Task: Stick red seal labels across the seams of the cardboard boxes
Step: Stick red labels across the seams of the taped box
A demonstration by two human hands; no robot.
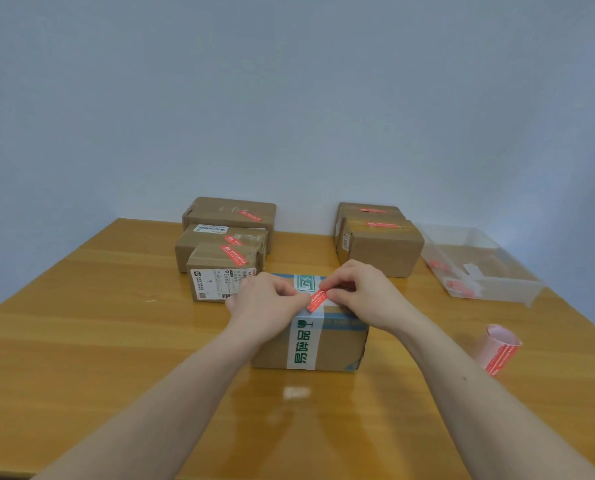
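Note:
A cardboard box (337,348) with white tape printed in green stands in front of me on the table. A red seal label (318,299) lies slanted across the tape on its top. My left hand (266,303) pinches the label's lower left end and my right hand (362,296) pinches its upper right end. Both hands rest over the box top and hide much of it.
Three sealed boxes (225,251) with red labels are stacked at the back left, two more (381,249) at the back right. A clear plastic tray (504,287) with label scraps sits far right. A curled strip of red labels (497,348) lies on the wooden table (98,323).

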